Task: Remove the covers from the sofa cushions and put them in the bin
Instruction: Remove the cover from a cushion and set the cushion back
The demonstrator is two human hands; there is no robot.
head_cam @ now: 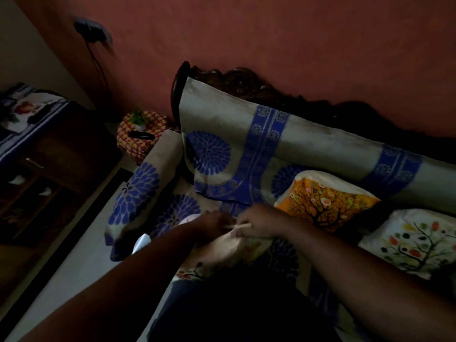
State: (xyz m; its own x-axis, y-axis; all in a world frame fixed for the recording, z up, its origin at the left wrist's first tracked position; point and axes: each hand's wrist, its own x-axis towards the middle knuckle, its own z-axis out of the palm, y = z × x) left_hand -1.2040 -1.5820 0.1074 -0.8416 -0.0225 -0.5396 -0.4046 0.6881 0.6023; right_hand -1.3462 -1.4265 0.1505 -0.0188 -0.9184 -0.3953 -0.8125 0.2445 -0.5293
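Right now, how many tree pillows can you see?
3. An orange one leans on the sofa back, a white one lies right of it, and a third is under both hands, mostly covered. More may be hidden in the dark.

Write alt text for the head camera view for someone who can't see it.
Both hands, left hand and right hand, pinch the edge of a cream cushion cover on the person's lap. Two tree-print cushions, orange cushion and white cushion, rest on a sofa draped in blue floral cloth.
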